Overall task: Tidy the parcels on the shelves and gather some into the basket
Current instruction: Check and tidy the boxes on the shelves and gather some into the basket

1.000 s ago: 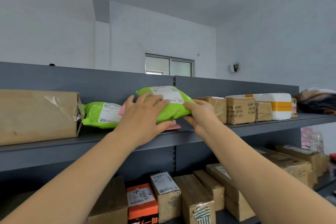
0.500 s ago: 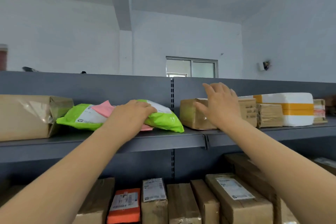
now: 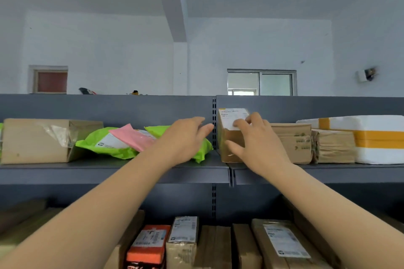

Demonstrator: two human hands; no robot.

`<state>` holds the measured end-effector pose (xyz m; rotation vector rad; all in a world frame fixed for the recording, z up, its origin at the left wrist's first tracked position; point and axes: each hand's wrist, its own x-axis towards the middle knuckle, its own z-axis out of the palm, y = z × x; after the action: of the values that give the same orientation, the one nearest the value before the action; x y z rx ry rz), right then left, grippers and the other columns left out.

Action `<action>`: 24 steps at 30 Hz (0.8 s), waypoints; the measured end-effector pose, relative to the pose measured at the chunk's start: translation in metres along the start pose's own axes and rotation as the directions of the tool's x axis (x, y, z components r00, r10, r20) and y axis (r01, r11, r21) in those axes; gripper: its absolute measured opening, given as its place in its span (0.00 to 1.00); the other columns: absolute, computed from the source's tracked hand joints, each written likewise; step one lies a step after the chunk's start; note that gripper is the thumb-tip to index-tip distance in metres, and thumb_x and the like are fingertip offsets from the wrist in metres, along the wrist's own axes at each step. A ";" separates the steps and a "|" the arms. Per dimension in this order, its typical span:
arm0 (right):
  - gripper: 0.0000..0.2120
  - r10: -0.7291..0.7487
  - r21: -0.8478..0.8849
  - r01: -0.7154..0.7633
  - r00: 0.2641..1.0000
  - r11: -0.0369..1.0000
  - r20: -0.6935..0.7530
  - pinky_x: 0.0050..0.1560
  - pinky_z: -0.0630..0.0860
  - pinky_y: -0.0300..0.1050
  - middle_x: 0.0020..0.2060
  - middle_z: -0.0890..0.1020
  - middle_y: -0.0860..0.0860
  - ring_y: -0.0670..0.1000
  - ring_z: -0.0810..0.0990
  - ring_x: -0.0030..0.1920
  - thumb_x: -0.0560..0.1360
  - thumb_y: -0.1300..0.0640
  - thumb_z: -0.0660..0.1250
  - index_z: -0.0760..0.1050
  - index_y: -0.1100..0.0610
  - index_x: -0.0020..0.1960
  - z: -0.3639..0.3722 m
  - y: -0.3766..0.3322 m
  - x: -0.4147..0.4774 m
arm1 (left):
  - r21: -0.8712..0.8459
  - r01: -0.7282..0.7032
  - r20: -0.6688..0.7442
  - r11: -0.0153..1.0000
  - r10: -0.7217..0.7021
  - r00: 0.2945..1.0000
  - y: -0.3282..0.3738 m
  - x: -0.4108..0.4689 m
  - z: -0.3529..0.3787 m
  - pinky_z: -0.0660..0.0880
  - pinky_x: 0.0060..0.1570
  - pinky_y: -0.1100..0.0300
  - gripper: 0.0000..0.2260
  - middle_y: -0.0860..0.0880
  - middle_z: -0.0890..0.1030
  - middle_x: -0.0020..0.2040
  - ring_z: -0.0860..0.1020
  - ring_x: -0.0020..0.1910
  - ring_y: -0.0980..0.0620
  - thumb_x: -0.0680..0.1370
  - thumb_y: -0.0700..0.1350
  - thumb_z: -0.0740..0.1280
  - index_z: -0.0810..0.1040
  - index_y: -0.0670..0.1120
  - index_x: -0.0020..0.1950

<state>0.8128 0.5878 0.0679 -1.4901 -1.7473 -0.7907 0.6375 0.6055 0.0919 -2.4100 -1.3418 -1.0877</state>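
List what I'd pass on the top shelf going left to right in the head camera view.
Large cardboard box → green bag → pink bag → labelled box → brown box → taped bundle → white foam box.

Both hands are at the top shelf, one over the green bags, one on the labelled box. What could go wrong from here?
1. The right hand lies with spread fingers on the upright labelled box, no clear grip; it could tip forward onto the parcels below.
2. The green mailers and pink mailer overlap loosely near the shelf front; the left hand could drag them off.
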 end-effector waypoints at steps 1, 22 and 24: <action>0.20 -0.005 0.046 0.005 1.000 0.999 -0.002 0.56 0.71 0.48 0.60 0.67 0.53 0.55 0.67 0.59 0.76 0.44 0.62 0.69 0.53 0.64 -0.002 0.001 -0.003 | -0.090 0.027 -0.009 0.996 -0.028 1.000 0.008 0.006 0.005 0.68 0.54 0.54 0.21 0.43 0.79 0.57 0.74 0.58 0.42 0.82 0.55 0.53 0.75 0.41 0.60; 0.31 0.383 0.788 -0.252 0.924 0.562 0.021 0.49 0.76 0.32 0.56 0.79 0.46 0.40 0.77 0.51 0.68 0.73 0.70 0.71 0.55 0.68 -0.007 -0.003 -0.027 | -0.431 -0.030 -0.175 0.902 -0.051 0.983 0.010 -0.006 0.049 0.71 0.61 0.55 0.27 0.50 0.75 0.60 0.73 0.59 0.52 0.70 0.49 0.74 0.70 0.47 0.67; 0.30 0.407 0.810 -0.249 0.913 0.531 0.014 0.48 0.76 0.32 0.54 0.79 0.45 0.37 0.77 0.47 0.69 0.73 0.70 0.72 0.54 0.67 -0.010 -0.005 -0.027 | -0.408 -0.040 -0.220 0.912 -0.056 0.974 0.008 -0.007 0.049 0.71 0.62 0.55 0.30 0.51 0.72 0.58 0.73 0.58 0.53 0.69 0.46 0.76 0.69 0.48 0.68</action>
<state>0.8118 0.5643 0.0515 -0.9992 -1.3118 0.1123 0.6665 0.6199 0.0534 -2.4443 -1.1379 -1.7414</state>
